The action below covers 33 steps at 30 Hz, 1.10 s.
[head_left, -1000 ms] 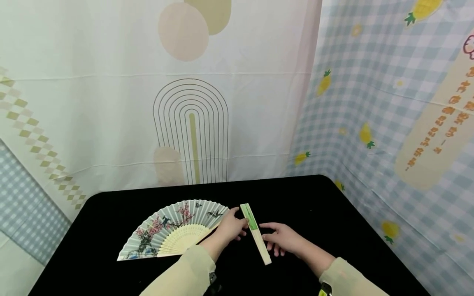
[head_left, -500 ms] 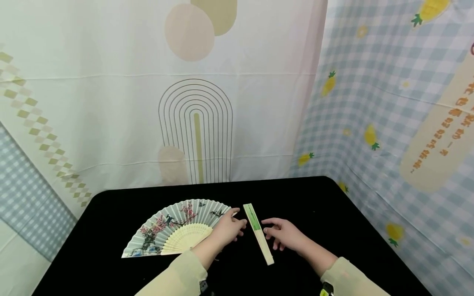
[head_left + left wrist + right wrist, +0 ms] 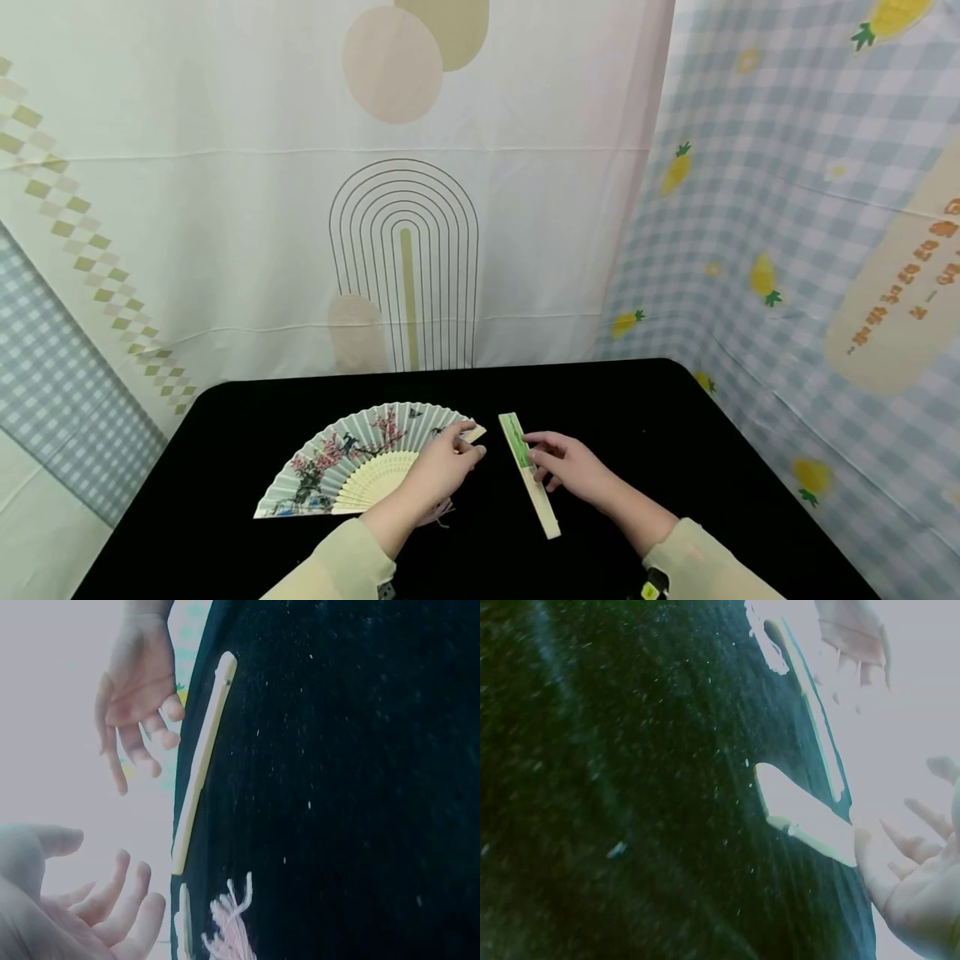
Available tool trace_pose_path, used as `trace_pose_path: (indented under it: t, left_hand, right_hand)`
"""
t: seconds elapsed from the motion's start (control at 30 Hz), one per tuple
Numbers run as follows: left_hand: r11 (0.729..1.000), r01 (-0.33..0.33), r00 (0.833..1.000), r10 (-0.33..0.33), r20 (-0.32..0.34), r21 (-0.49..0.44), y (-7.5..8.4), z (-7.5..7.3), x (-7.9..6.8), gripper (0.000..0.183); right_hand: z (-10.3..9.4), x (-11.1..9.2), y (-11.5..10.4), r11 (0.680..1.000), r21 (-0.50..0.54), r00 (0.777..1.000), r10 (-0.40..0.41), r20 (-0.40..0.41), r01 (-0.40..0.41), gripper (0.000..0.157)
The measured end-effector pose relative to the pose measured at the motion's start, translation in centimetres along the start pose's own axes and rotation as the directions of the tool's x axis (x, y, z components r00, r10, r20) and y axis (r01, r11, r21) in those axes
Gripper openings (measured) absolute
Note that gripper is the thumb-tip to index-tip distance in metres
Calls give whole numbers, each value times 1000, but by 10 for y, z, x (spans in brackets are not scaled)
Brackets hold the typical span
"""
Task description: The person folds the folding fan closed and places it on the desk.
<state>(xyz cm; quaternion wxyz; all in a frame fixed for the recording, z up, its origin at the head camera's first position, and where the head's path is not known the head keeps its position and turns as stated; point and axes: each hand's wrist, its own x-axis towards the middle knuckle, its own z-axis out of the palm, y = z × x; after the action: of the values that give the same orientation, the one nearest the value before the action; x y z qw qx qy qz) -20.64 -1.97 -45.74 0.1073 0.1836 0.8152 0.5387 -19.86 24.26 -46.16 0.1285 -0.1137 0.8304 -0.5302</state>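
Two hand fans on a dark surface (image 3: 195, 542), with clock directions as in the head view. The folded fan (image 3: 527, 480), partly green at its far end, lies between the two hands, its long axis running from 11 to 5 o'clock. It sits at 3 o'clock of the left hand (image 3: 441, 461), well apart from it, and at 9 o'clock of the right hand (image 3: 570, 467), whose fingertips overlap its near edge; whether they touch it cannot be told. The spread fan (image 3: 367, 454), printed with blossoms, lies at 9 o'clock of the left hand, which covers part of its right end; its curved rim faces 11 o'clock. A pink tassel (image 3: 231, 930) lies beside the left forearm, at 6 o'clock of that hand. The hands are apart from each other, their fingers loosely bent and holding neither fan. At 12 o'clock, beyond the surface, hangs a pale curtain (image 3: 247, 250).
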Motion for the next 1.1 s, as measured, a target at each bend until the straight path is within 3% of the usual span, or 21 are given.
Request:
trace_pose_path:
  t: [0.13, 0.47, 0.73, 0.87, 1.1]
  left_hand:
    - [999, -21, 999, 23, -37, 42, 0, -6, -4, 52]
    - [988, 5, 994, 13, -110, 156, -6, -20, -14, 43]
    - [947, 14, 985, 43, -168, 321, -8, -39, -27, 41]
    - [913, 55, 978, 33, -208, 404, -10, -47, -30, 43]
    - [856, 104, 965, 37, -261, 506, -16, -56, -39, 46]
  right_hand:
    - [1, 4, -1, 999, 8, 999, -37, 23, 37, 49]
    - [7, 14, -7, 994, 21, 991, -111, 80, 110, 50]
    - [16, 25, -12, 981, -155, 992, -104, 72, 114, 52]
    - [20, 31, -14, 946, -289, 988, -130, 88, 150, 56]
    - [31, 38, -15, 823, -526, 974, -218, 56, 214, 61]
